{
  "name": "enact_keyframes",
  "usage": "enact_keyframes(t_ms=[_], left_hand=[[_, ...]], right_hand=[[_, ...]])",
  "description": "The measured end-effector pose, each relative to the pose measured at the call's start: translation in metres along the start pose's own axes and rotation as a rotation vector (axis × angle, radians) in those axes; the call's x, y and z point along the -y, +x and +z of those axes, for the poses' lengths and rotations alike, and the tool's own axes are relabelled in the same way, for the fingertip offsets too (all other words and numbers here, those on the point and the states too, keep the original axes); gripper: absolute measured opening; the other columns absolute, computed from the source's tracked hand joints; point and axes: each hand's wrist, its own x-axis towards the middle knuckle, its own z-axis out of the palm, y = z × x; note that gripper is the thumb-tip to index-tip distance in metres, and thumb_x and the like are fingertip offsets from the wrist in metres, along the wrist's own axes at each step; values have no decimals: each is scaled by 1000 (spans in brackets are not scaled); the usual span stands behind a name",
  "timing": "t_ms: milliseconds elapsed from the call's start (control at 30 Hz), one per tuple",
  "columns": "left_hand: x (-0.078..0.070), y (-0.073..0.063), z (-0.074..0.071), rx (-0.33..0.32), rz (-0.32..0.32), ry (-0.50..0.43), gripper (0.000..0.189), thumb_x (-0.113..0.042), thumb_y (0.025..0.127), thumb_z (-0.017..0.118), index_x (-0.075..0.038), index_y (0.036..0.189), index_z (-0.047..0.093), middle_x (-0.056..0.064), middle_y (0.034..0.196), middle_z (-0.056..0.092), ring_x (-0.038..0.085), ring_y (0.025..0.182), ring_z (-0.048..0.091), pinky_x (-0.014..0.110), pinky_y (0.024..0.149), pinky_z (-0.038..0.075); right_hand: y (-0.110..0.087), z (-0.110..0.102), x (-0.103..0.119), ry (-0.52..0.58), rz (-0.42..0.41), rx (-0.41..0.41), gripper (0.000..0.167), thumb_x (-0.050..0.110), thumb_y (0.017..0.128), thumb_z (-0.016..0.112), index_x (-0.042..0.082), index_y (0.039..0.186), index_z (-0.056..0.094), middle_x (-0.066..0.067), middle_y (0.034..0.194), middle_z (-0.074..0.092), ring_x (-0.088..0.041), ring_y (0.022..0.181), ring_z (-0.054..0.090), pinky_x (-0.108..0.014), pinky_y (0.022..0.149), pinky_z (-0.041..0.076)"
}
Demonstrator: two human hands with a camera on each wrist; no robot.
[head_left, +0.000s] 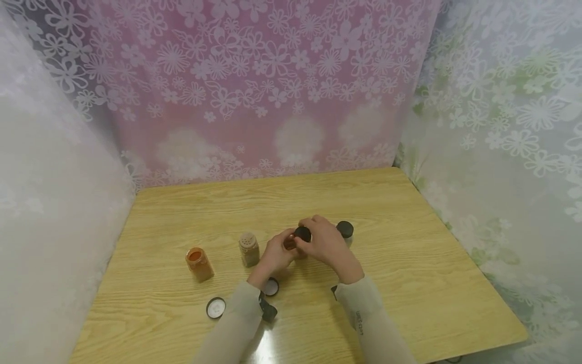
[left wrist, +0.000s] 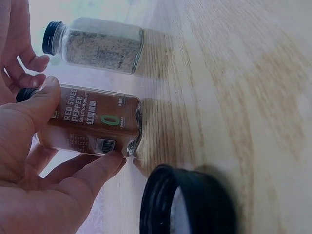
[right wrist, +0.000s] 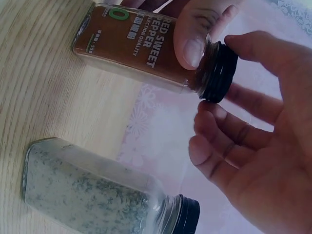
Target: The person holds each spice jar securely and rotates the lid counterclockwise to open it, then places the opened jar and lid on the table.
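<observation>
A glass spice jar of red sweet pepper (left wrist: pixel 92 117) stands upright on the table, its label facing the wrist cameras. My left hand (head_left: pixel 276 254) grips the jar's body, thumb on one side and fingers on the other. At the top, the thumb and fingers of my right hand (head_left: pixel 326 242) pinch the black lid (right wrist: pixel 220 73), which sits on the jar's neck. Just to the right is a second glass jar (right wrist: pixel 87 185) with pale, dark-flecked contents and its own black lid (head_left: pixel 344 229); neither hand touches it.
Left of my hands stand a lidless jar of orange-red powder (head_left: pixel 200 265) and a jar with a beige perforated top (head_left: pixel 249 250). Two black lids lie upturned on the table: one lid (head_left: pixel 215 307) near the front, another lid (head_left: pixel 271 286) beside my left wrist. Patterned curtains (head_left: pixel 273 91) surround the table.
</observation>
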Motion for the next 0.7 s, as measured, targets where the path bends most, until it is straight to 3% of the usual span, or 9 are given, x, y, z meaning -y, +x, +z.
enact_keyframes(t_ms=[133, 233, 333, 433, 533, 700], left_hand=[[0, 0, 0, -5, -8, 15, 50, -13, 102, 69, -13, 150, 57, 22, 147, 62, 40, 133, 64, 52, 111, 54], [0, 0, 0, -4, -6, 25, 52, -16, 102, 71, -11, 151, 56, 21, 146, 63, 38, 131, 65, 52, 109, 55], [0, -1, 0, 0, -14, 26, 56, -20, 102, 72, -8, 153, 54, 19, 146, 63, 37, 132, 64, 52, 109, 55], [-1, -1, 0, 3, -7, 18, 56, -20, 102, 72, -7, 153, 53, 19, 147, 63, 37, 133, 64, 52, 111, 54], [0, -1, 0, 2, -3, 10, 54, -18, 101, 73, -9, 151, 55, 19, 146, 64, 37, 133, 64, 50, 111, 54], [0, 0, 1, -7, -16, 3, 52, -15, 101, 72, -11, 151, 57, 22, 146, 63, 37, 134, 64, 48, 112, 54]], right_hand=[[0, 0, -1, 18, -17, 28, 49, 25, 98, 74, 7, 142, 63, -15, 121, 64, -25, 91, 65, -42, 79, 60], [1, 0, 1, 15, 25, 17, 60, 38, 99, 74, 7, 147, 57, -17, 131, 63, -29, 94, 68, -44, 77, 60], [2, 0, 4, -8, 80, 1, 67, 52, 98, 73, 6, 144, 57, -16, 131, 64, -27, 86, 68, -41, 68, 59], [2, 0, 6, -40, 95, -10, 57, 50, 98, 74, 4, 130, 65, -15, 118, 66, -24, 77, 65, -37, 63, 56], [2, 0, 7, -50, 80, -6, 46, 41, 99, 75, 2, 122, 69, -13, 110, 65, -23, 77, 65, -37, 65, 58], [0, -2, 6, 0, 30, 15, 39, 25, 98, 75, 3, 130, 68, -14, 122, 64, -30, 96, 70, -45, 83, 63]])
